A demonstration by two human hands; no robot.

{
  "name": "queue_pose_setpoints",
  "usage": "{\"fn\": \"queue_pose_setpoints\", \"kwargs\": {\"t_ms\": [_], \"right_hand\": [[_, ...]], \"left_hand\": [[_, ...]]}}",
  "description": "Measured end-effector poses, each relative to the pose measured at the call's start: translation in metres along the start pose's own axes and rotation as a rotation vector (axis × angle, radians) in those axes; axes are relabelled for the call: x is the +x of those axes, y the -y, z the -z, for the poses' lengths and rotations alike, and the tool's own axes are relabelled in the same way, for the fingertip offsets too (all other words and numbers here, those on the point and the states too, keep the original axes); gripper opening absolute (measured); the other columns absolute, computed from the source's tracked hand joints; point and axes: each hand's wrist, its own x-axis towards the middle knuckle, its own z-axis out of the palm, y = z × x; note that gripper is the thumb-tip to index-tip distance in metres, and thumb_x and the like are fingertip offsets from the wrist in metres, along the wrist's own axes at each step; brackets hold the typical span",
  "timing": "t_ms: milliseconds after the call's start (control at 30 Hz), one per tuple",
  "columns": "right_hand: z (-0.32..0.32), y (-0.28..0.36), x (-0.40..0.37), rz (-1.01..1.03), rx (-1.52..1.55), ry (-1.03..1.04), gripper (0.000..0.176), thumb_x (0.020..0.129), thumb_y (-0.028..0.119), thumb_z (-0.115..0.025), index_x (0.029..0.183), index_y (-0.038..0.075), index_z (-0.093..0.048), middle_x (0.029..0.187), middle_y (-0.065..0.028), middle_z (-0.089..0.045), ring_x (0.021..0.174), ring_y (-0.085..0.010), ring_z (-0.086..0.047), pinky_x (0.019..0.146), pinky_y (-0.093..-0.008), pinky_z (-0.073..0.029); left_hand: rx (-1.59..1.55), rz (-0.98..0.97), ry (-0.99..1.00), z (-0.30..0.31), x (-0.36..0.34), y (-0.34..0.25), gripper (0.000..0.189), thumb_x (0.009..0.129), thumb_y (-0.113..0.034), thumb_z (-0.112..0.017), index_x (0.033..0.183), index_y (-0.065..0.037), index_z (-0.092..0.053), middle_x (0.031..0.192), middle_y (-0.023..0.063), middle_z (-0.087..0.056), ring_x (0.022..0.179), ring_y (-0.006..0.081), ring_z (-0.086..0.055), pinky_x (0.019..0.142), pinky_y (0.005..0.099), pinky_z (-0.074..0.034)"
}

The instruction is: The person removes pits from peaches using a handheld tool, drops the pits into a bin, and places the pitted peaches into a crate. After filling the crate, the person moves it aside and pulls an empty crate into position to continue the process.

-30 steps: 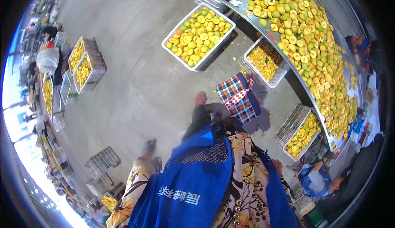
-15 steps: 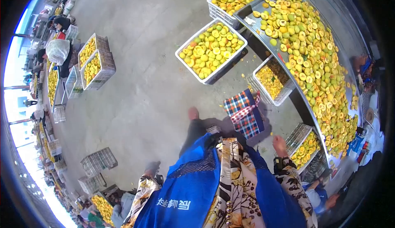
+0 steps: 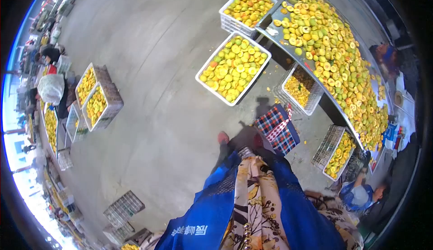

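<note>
Neither of my hands shows. The patterned right sleeve (image 3: pixel 336 211) reaches back at the lower right, and its hand is hidden. Part of the left sleeve (image 3: pixel 154 240) shows at the bottom edge. My blue vest (image 3: pixel 203 209) hangs over a floral garment. A plaid cushioned seat (image 3: pixel 278 128) with a checked strap lies on the floor by my feet. Ahead of me stands a white crate (image 3: pixel 198 75) full of halved yellow-green fruit, which look like peaches. To the right, more cut fruit (image 3: pixel 333 56) is heaped on a metal table (image 3: pixel 277 38).
Another full crate (image 3: pixel 230 23) stands by the table's far corner. A crate of scraps (image 3: pixel 308 108) and a crate of halves (image 3: pixel 322 157) sit along its near side. A co-worker (image 3: pixel 361 191) is at the right. More crates (image 3: pixel 108 101) stand at left.
I have shifted and turned a little. Both my hands have left the view. The plaid seat and front crate appear slightly lower in view. The co-worker at the right now reaches toward the table.
</note>
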Motion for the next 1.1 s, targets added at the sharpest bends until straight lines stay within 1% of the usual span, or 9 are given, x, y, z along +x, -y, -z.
{"fn": "queue_pose_setpoints", "kwargs": {"t_ms": [133, 233, 333, 500, 633, 733, 900, 1000, 1100], "right_hand": [[-0.022, 0.007, 0.011, -0.2, 0.123, -0.136, 0.024, 0.076, 0.028, -0.052, 0.07, 0.008, -0.063, 0.067, -0.0147, -0.059, 0.063, -0.0341, -0.056, 0.058, -0.0452, -0.043], [-0.025, 0.01, 0.034, -0.254, 0.201, -0.221, 0.023, 0.076, 0.028, -0.052, 0.071, 0.008, -0.063, 0.068, -0.0142, -0.059, 0.063, -0.033, -0.057, 0.059, -0.0443, -0.043], [-0.024, 0.009, 0.05, -0.276, 0.26, -0.28, 0.022, 0.075, 0.028, -0.053, 0.071, 0.009, -0.063, 0.068, -0.0136, -0.059, 0.064, -0.0319, -0.057, 0.059, -0.0434, -0.044], [-0.012, 0.011, 0.079, -0.293, 0.326, -0.331, 0.021, 0.075, 0.028, -0.054, 0.073, 0.009, -0.063, 0.07, -0.0127, -0.06, 0.065, -0.03, -0.057, 0.06, -0.042, -0.044], [0.0, 0.023, 0.093, -0.32, 0.345, -0.349, 0.02, 0.075, 0.027, -0.054, 0.074, 0.01, -0.063, 0.071, -0.0119, -0.06, 0.065, -0.0286, -0.058, 0.061, -0.0408, -0.044], [0.019, 0.04, 0.113, -0.331, 0.346, -0.383, 0.02, 0.075, 0.027, -0.055, 0.074, 0.01, -0.063, 0.071, -0.0114, -0.06, 0.066, -0.0275, -0.058, 0.061, -0.04, -0.044], [0.059, 0.091, 0.13, -0.38, 0.386, -0.479, 0.019, 0.075, 0.027, -0.056, 0.075, 0.01, -0.063, 0.073, -0.0104, -0.061, 0.066, -0.0256, -0.058, 0.062, -0.0385, -0.045], [0.082, 0.133, 0.124, -0.422, 0.451, -0.564, 0.018, 0.075, 0.027, -0.056, 0.076, 0.011, -0.063, 0.073, -0.0099, -0.061, 0.067, -0.0245, -0.058, 0.062, -0.0377, -0.045], [0.081, 0.174, 0.1, -0.462, 0.504, -0.588, 0.018, 0.075, 0.027, -0.057, 0.077, 0.011, -0.064, 0.074, -0.0093, -0.061, 0.067, -0.0234, -0.059, 0.063, -0.0368, -0.045]], "left_hand": [[0.098, 0.014, -0.21, 0.004, 0.024, -0.04, 0.02, 0.077, -0.026, -0.056, 0.086, -0.012, -0.066, 0.08, 0.0054, -0.064, 0.07, 0.0173, -0.06, 0.063, 0.0323, -0.048], [0.122, 0.003, -0.396, 0.003, 0.031, -0.075, 0.02, 0.077, -0.027, -0.056, 0.086, -0.012, -0.066, 0.079, 0.0058, -0.064, 0.07, 0.018, -0.06, 0.063, 0.0326, -0.048], [0.145, -0.023, -0.503, -0.004, 0.027, -0.113, 0.02, 0.077, -0.028, -0.056, 0.085, -0.012, -0.066, 0.079, 0.0062, -0.064, 0.071, 0.0187, -0.06, 0.064, 0.033, -0.048], [0.191, -0.041, -0.57, -0.013, 0.023, -0.158, 0.021, 0.077, -0.029, -0.055, 0.084, -0.012, -0.066, 0.079, 0.0068, -0.064, 0.071, 0.0199, -0.06, 0.065, 0.0336, -0.047], [0.223, -0.037, -0.568, -0.002, 0.027, -0.176, 0.022, 0.077, -0.03, -0.055, 0.084, -0.012, -0.066, 0.078, 0.0074, -0.064, 0.072, 0.0208, -0.059, 0.065, 0.0341, -0.047], [0.223, -0.042, -0.566, 0.025, 0.029, -0.183, 0.022, 0.077, -0.03, -0.055, 0.083, -0.013, -0.066, 0.078, 0.0078, -0.064, 0.072, 0.0215, -0.059, 0.065, 0.0345, -0.047], [0.22, -0.032, -0.546, 0.094, 0.031, -0.19, 0.023, 0.077, -0.031, -0.055, 0.082, -0.013, -0.066, 0.077, 0.0084, -0.064, 0.073, 0.0227, -0.059, 0.066, 0.0351, -0.047], [0.239, -0.017, -0.526, 0.143, 0.036, -0.202, 0.023, 0.077, -0.032, -0.054, 0.082, -0.013, -0.066, 0.077, 0.0088, -0.063, 0.073, 0.0234, -0.059, 0.066, 0.0355, -0.047], [0.259, 0.0, -0.511, 0.19, 0.043, -0.219, 0.023, 0.076, -0.033, -0.054, 0.081, -0.013, -0.067, 0.077, 0.0092, -0.063, 0.074, 0.0241, -0.059, 0.067, 0.0358, -0.047]]}}
